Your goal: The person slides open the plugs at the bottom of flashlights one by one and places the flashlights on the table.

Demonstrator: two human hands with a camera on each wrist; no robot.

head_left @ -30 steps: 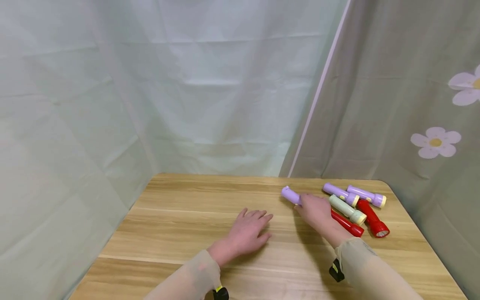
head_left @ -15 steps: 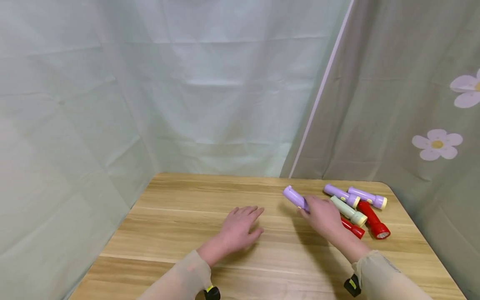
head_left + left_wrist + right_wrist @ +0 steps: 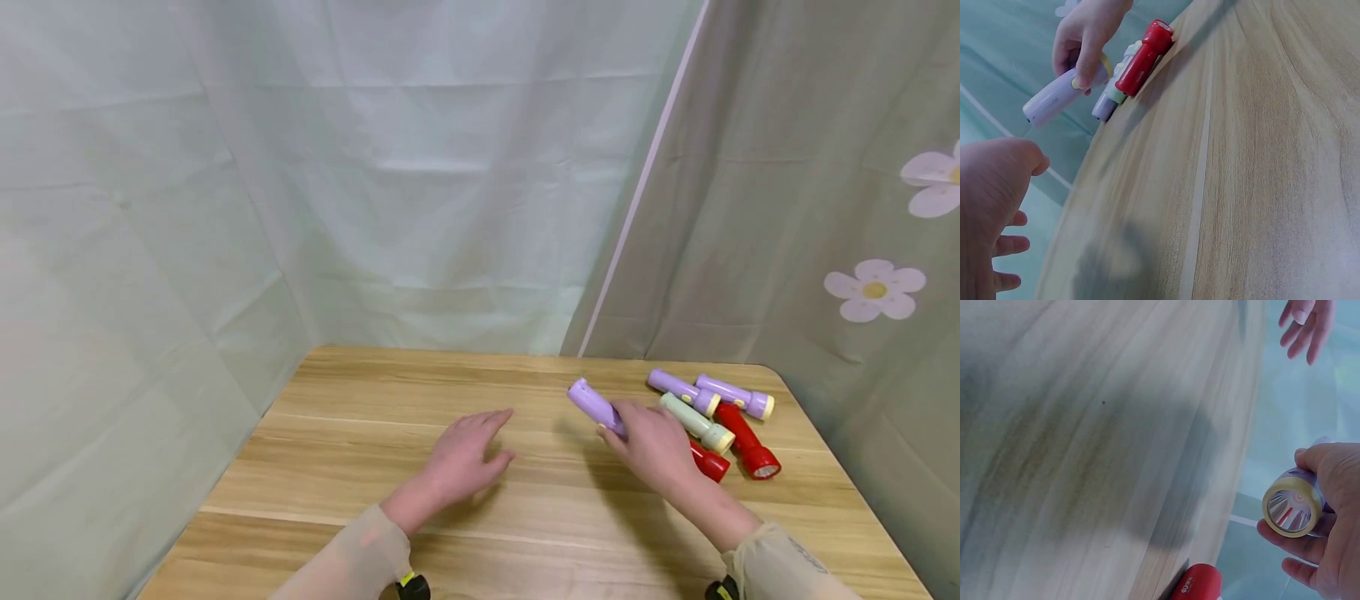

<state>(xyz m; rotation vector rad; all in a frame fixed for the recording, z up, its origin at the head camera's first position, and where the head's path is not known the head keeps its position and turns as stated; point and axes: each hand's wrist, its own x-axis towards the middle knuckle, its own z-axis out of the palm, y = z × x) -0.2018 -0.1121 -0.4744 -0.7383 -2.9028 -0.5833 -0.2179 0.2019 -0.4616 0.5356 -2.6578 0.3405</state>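
My right hand point(image 3: 654, 443) grips a purple flashlight point(image 3: 595, 406) around its body, raised over the right half of the table. Its plain tail end points to the far left. In the right wrist view the cream-rimmed lens point(image 3: 1293, 507) faces the camera, with thumb and fingers on either side. The left wrist view shows the thumb on the flashlight point(image 3: 1054, 100) near its cream button. My left hand point(image 3: 459, 460) hovers above the middle of the table, fingers extended and thumb apart, holding nothing.
Several flashlights lie close together at the table's back right: a pale green one point(image 3: 694, 422), purple ones point(image 3: 678, 390), a red one point(image 3: 747, 443), and another red one point(image 3: 708, 461) partly behind my right hand. Behind the wooden table point(image 3: 360, 475) hangs a pale curtain point(image 3: 450, 217).
My right hand has lifted the purple flashlight and drawn it slightly right and nearer. My left hand has moved left, away from the right hand. The other flashlights have stayed put.
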